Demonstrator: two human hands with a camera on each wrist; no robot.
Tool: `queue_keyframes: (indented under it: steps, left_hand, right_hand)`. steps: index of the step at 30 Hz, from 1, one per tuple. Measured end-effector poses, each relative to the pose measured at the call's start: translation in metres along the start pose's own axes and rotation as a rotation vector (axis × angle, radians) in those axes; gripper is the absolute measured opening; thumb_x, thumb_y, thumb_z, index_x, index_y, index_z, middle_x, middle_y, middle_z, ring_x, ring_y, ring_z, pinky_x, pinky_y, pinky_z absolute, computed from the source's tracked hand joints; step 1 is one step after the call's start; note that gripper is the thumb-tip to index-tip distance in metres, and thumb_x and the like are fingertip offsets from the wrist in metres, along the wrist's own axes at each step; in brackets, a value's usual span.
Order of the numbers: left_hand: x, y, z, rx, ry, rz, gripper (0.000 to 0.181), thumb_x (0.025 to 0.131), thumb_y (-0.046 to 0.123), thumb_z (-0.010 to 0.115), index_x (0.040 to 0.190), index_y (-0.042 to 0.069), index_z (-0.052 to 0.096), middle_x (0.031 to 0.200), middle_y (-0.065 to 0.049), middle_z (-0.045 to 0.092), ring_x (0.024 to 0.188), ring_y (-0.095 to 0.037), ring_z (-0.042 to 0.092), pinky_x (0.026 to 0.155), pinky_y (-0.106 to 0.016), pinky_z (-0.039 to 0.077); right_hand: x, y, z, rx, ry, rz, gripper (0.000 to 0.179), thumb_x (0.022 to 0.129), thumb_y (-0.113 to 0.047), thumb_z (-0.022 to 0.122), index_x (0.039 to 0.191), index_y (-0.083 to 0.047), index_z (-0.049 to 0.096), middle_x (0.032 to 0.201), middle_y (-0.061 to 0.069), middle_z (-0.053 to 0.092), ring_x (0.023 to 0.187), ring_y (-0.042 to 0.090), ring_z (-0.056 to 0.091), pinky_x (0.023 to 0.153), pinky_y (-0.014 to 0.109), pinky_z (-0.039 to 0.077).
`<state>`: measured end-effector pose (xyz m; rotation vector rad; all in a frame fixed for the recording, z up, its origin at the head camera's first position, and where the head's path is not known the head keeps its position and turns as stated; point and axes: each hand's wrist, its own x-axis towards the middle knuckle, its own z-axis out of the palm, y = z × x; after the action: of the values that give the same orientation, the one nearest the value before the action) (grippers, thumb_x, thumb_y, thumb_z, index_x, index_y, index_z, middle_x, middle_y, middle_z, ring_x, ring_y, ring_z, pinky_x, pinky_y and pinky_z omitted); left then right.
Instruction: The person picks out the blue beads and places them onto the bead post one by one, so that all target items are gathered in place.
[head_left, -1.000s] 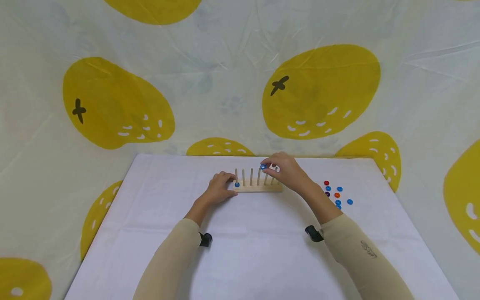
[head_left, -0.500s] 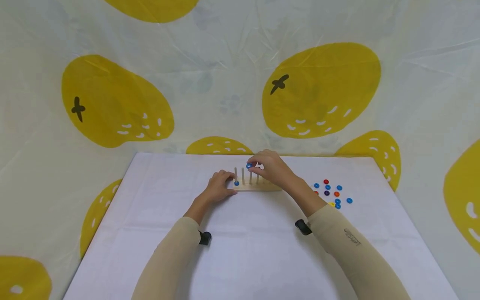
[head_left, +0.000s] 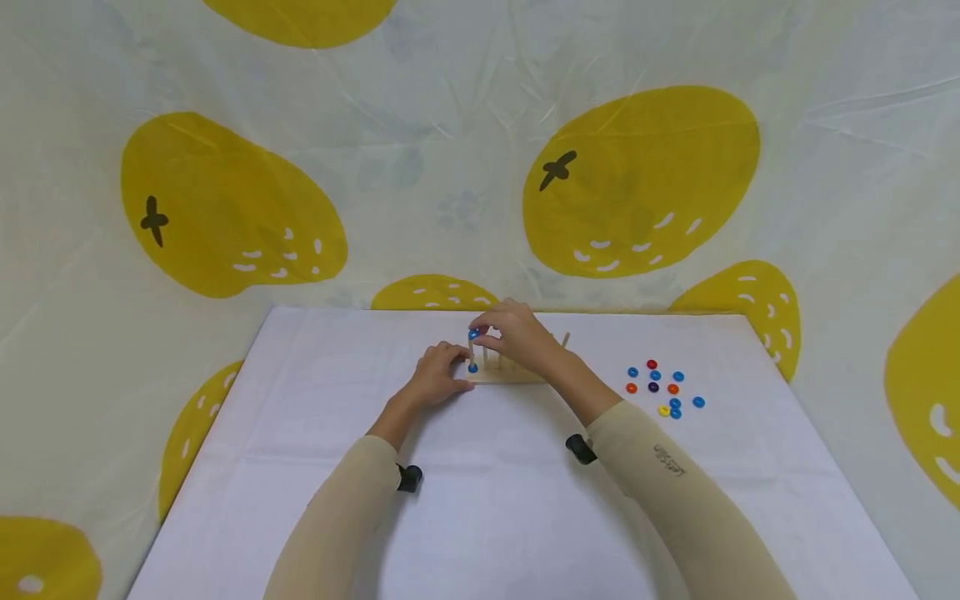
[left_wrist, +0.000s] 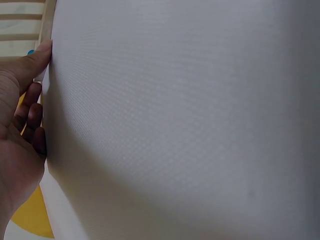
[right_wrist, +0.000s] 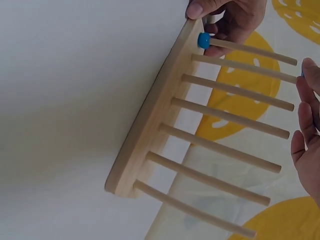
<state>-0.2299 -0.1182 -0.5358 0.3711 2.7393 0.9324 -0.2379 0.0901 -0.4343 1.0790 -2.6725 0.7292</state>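
A wooden peg rack (head_left: 512,377) lies on the white-covered table, its row of upright pegs plain in the right wrist view. My left hand (head_left: 437,372) grips the rack's left end, thumb on the front edge and fingers behind. One blue ring (right_wrist: 203,40) sits at the base of the leftmost peg. My right hand (head_left: 519,337) pinches another blue ring (head_left: 473,333) at the top of that same peg; whether it is threaded on cannot be told. In the left wrist view, my left thumb (left_wrist: 37,60) touches the rack's edge.
Loose rings lie on the table right of the rack: several blue ones (head_left: 699,402), a red one (head_left: 652,364), two orange ones (head_left: 672,389), a dark purple one (head_left: 653,387) and a yellow one (head_left: 663,411). A fruit-patterned cloth (head_left: 450,192) hangs behind the table.
My right hand has moved left along the rack with the blue ring, from above the middle pegs to the leftmost peg. My left hand stays on the rack's end.
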Motion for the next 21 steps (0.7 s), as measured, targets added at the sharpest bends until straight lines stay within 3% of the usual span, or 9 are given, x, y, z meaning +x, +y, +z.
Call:
queue_keyframes:
  steps: [6,21]
  left_hand:
    - [0.0011,-0.0022,0.0,0.005,0.002,0.023,0.054,0.086,0.032,0.085,0.133,0.016,0.063,0.131,-0.006,0.058,0.125,-0.028,0.048,0.114,-0.049,0.038]
    - [-0.001,-0.0014,-0.0016,0.01,0.008,0.045,0.052,0.086,0.029,0.086,0.131,0.015,0.064,0.129,-0.008,0.059,0.123,-0.029,0.049,0.111,-0.05,0.038]
  right_hand:
    - [0.0041,-0.0046,0.0036,-0.034,-0.05,0.019,0.023,0.092,-0.023,0.079,0.113,-0.012,0.078,0.1,-0.001,0.077,0.101,0.024,0.063,0.088,0.043,0.049]
    - [0.0067,-0.0016,0.0094,-0.051,-0.082,0.047,0.019,0.091,-0.024,0.08,0.107,-0.013,0.08,0.096,-0.002,0.078,0.1,0.024,0.064,0.09,0.044,0.05]
